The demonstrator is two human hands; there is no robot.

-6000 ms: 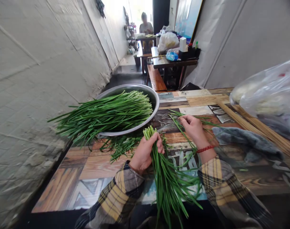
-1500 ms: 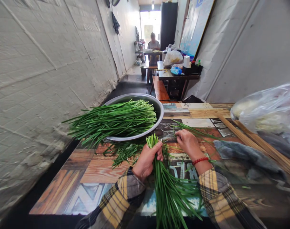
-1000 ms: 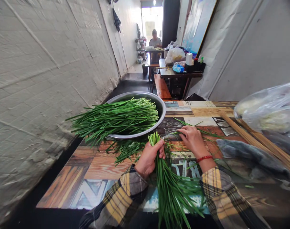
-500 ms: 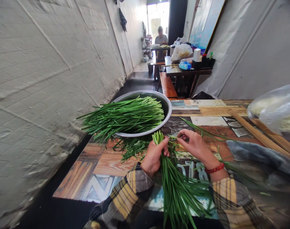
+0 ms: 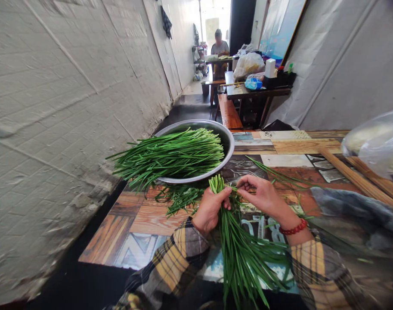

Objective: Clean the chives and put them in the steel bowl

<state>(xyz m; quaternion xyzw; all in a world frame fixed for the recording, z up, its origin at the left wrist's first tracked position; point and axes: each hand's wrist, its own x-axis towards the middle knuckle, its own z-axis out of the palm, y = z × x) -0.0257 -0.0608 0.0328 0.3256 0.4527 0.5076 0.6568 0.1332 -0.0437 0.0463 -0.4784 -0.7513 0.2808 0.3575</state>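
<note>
Clutching the green bunch (image 5: 243, 254) over the near surface (image 5: 157, 219), the left hand (image 5: 212, 209) has its fingers wrapped just below the pale ends (image 5: 216, 184), probably to leave those free (fiddly stuff). The right hand (image 5: 261, 196) pinches a thin stalk (image 5: 235, 188) alongside. More greens (image 5: 173, 155) lie in the far-left bowl (image 5: 229, 159).

Bowl (image 5: 228, 144) partly behind green stalks (image 5: 177, 153)

Seen from the left hand (image 5: 212, 211), the basin (image 5: 227, 145) at eleven o'clock is smooth, shiny metal; the wall (image 5: 70, 107) at ten, matt and rough. At two, the bag (image 5: 386, 137) is thin, glossy plastic; at three, the cloth (image 5: 348, 206) looks soft and matt. The surface (image 5: 160, 217) shows a smooth wood-grain finish. The sleeve (image 5: 173, 258) is woven fabric; the greens (image 5: 239, 249), faintly glossy.
</note>
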